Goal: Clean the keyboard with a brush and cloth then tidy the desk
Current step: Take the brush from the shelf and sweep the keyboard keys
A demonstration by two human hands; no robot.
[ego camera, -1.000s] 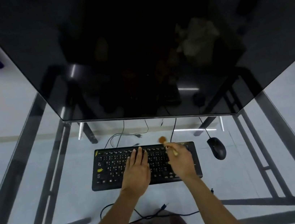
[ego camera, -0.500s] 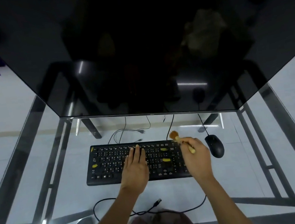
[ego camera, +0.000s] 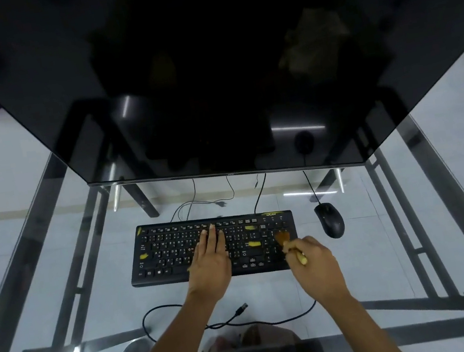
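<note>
A black keyboard (ego camera: 170, 251) with a few yellow marks on its keys lies on the glass desk (ego camera: 57, 260). My left hand (ego camera: 210, 261) rests flat on the middle keys with fingers together, holding nothing. My right hand (ego camera: 316, 267) grips a small wooden-handled brush (ego camera: 285, 241). Its brown bristles touch the number pad at the keyboard's right end. No cloth is in view.
A black wired mouse (ego camera: 330, 223) sits right of the keyboard. A large dark monitor (ego camera: 210, 74) overhangs the far half of the desk. A loose black USB cable (ego camera: 238, 313) curls on the glass near the front edge. Thin cables (ego camera: 198, 203) trail behind the keyboard.
My right hand has carried the brush from the keyboard's top edge rightward and down onto the number pad. My left hand has stayed on the middle keys.
</note>
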